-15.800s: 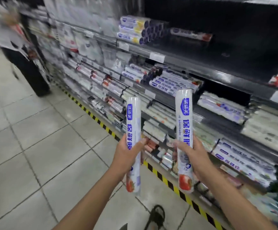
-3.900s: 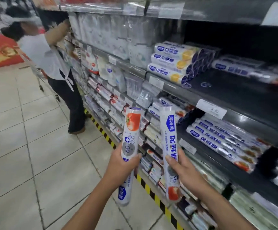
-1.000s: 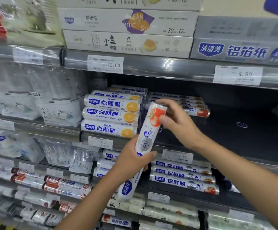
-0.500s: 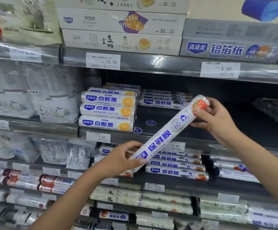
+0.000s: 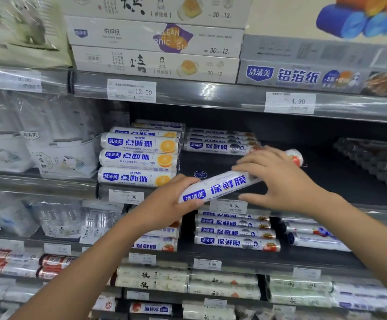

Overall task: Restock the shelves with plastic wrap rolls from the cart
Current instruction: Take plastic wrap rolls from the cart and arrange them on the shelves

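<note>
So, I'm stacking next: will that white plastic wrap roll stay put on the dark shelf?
Probably rolls: the white cylindrical plastic wrap roll is round, the dark shelf flat. Likely stiff: no sag visible. Glossy, maybe slippery.

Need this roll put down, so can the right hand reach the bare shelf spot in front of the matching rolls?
Probably yes: the right hand is over that shelf, holding the roll, with nothing standing in between.
</note>
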